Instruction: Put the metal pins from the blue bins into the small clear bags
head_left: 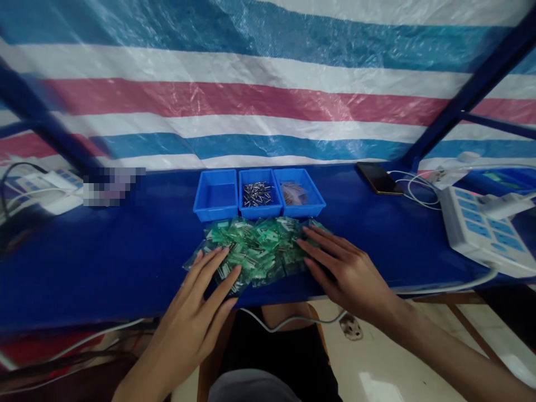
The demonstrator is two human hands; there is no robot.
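Both hands [276,279] flank the green packets [257,248].

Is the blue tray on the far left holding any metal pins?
No, the left tray looks bare inside; the metal pins lie in the middle tray.

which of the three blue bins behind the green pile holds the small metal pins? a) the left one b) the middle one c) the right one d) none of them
b: the middle bin holds a heap of small silvery metal pins, while the left bin looks bare inside and the right bin holds something in clear plastic, too blurred to name.
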